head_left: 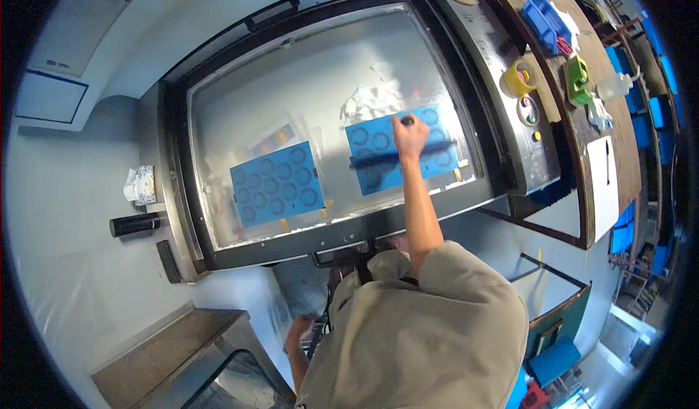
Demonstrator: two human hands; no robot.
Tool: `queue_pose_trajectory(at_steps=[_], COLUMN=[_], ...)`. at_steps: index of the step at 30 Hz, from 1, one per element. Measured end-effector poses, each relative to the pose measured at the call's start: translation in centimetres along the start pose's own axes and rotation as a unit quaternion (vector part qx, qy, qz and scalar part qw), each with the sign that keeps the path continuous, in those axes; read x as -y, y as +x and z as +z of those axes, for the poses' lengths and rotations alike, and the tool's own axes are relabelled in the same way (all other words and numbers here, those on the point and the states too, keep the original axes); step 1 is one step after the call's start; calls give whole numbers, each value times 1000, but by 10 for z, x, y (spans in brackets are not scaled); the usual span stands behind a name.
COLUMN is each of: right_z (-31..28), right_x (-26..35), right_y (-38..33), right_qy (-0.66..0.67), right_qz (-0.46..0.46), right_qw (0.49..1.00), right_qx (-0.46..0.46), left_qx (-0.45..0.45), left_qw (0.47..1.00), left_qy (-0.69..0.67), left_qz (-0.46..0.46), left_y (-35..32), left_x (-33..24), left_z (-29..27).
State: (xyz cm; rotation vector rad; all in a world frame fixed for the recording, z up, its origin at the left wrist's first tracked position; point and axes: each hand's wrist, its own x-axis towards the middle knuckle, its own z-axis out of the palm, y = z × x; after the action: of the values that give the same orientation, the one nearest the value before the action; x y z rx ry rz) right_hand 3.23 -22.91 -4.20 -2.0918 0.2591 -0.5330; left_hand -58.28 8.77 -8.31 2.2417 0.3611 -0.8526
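Note:
My right hand (410, 136) reaches out over the right blue sheet (378, 163), which is printed with dark rings and lies on the glass bed (306, 81) of a large black-framed machine. Its fingers pinch a small dark object (407, 120) at the sheet's top edge. A dark narrow bar (378, 160) crosses that sheet just below the hand. A second blue ringed sheet (277, 185) lies to the left, untouched. My left hand (297, 334) hangs low by my beige shirt, blurred, next to something dark; its grip is unclear.
Crumpled clear film (371, 97) lies above the right sheet. A control panel with buttons (529, 110), a yellow tape roll (518, 80), a blue bin (546, 17) and a green item (577, 80) stand at the right. At the left lie a black cylinder (135, 225) and a cloth (141, 185).

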Motion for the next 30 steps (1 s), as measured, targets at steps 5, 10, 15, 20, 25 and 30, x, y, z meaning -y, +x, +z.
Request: queue_pose_trajectory(at_steps=[5,10,15,20,25,30], right_z=[12,78,59,-26,-40,36], right_x=[6,29,15,-8,-16,84], right_y=[20,99,98,-2,-40,-49], right_qy=[-14,46,27,4,-5,123], right_qz=[23,-47,-47,29,160,50], right_qw=[1000,998,998,998,979,983], right_qx=[-8,-25,16,61,128,126], left_qx=[-20,42,-59,-144,-108,-78], left_qw=[986,998,983,983,964,918], left_qy=[74,49,32,-115,-242,-385], left_qz=[150,12,-172,2,-13,-49], left_y=[9,-6,-1,-22,2,-9], left_x=[-16,27,-14,44,88,109], left_z=[74,48,5,38,30,41])
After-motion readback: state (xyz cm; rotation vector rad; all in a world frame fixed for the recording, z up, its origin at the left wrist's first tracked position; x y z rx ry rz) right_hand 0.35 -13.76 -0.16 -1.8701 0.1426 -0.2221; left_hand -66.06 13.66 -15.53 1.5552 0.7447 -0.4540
